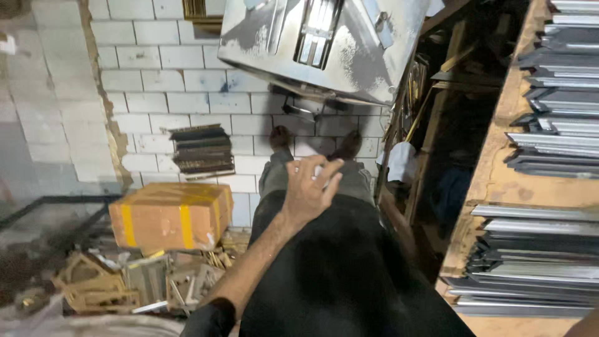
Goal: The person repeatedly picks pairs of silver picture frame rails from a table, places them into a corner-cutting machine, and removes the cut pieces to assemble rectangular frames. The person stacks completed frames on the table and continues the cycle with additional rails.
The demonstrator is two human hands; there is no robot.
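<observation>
Metal machine [324, 47]: grey, scuffed, dusty, slotted top | left hand [309, 187]: empty, fingers loosely spread, below it | right hand: unseen

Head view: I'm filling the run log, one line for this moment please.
left hand: open, empty, raised | right hand: out of view | cardboard box: on floor | frame mouldings: shelved

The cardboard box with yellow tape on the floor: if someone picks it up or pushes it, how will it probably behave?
The cardboard box looks full and squared, so probably stiff and rather heavy. Its flat sides should not roll. It rests partly on loose frame scraps, so it may rock or tip when pushed. The left hand is empty above it.
</observation>
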